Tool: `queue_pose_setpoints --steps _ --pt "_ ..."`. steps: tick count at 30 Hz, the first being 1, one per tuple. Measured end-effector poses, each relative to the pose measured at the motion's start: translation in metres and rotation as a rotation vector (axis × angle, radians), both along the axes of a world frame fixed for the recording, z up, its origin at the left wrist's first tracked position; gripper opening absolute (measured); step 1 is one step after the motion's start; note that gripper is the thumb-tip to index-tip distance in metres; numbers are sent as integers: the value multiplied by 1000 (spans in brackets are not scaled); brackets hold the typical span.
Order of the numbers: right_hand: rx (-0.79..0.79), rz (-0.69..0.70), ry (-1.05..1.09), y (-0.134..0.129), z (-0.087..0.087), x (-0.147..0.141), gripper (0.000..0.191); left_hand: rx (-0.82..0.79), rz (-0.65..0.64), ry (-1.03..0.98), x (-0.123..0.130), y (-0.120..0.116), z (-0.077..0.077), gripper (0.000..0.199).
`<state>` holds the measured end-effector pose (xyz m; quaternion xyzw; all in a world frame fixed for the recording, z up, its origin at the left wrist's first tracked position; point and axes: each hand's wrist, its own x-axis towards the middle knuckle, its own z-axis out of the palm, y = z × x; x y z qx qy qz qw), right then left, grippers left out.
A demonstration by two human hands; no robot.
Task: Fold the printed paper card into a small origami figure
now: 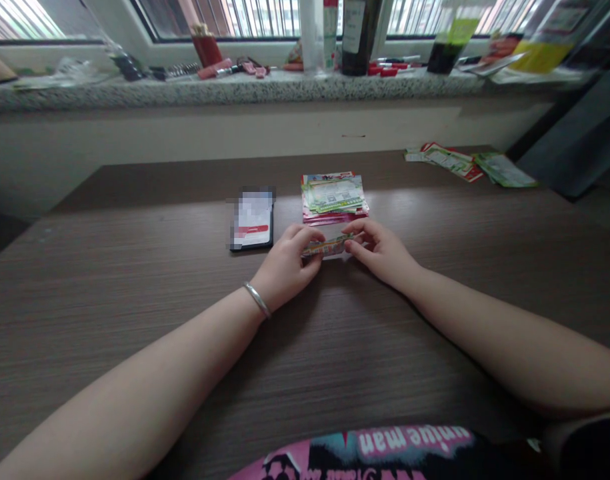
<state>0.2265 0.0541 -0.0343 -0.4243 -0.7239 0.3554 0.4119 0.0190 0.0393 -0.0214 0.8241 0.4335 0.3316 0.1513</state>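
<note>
Brown wooden counter (135, 267) under a windowsill (185, 93), where we hold a small printed card (329, 248) between our two hands.

Our left hand (295, 259) pinches the card's left end between thumb and fingers, and our right hand (382, 253) pinches its right end, thumb and forefinger drawn close together; we see the card low over the counter, in front of us, its print too blurred to read. Just beyond it we have a stack of cards (335, 193), green and white ones lying over red. To the left of the stack we see a phone (255, 217) lying face up, near our left hand. Well apart, at the counter's far right, we find more cards (449, 162) spread loosely. On our left wrist we wear a silver bracelet (257, 300).
</note>
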Motion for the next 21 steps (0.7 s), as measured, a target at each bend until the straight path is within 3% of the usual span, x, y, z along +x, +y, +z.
queue_pose_setpoints --steps 7,14,21 --pt "-45 -20 -70 -5 6 -4 13 64 -89 103 4 -3 -1 17" --pt "-66 -99 -58 -5 9 -7 16 -2 -103 114 7 -8 9 19" --pt "68 -78 -130 -5 6 -5 8 -17 -36 114 8 -8 7 24"
